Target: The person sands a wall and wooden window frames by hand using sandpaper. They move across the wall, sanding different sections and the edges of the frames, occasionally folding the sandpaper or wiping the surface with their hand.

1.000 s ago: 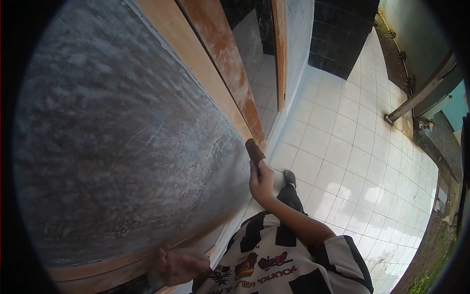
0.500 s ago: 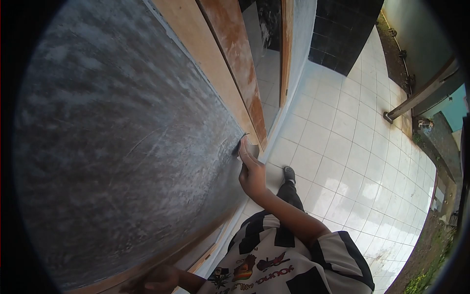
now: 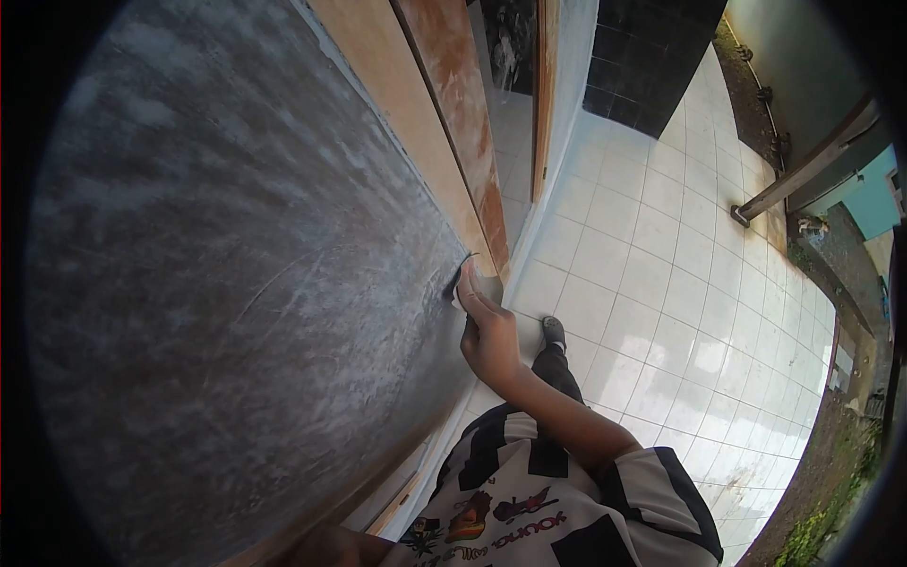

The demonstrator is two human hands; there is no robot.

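My right hand [image 3: 487,331] is pressed against the edge of a grey, patchy wall [image 3: 246,265], where it meets a wooden door frame [image 3: 416,104]. Its fingers are closed around a thin sheet [image 3: 490,286], greyish and folded, partly hidden by the hand. Low at the bottom edge of the view, the dark, blurred part of my left hand [image 3: 326,548] shows near the wall's lower border; its fingers cannot be made out.
A reddish-brown wooden panel [image 3: 463,104] stands beside the frame. White floor tiles [image 3: 652,283] spread to the right, with my foot [image 3: 553,331] on them. Black tiles [image 3: 633,66] cover a block at the top. A post [image 3: 803,175] leans at the right.
The view has shifted slightly. My left hand has dropped lower, mostly out of view. My right hand stays at the wall's edge with the sheet.
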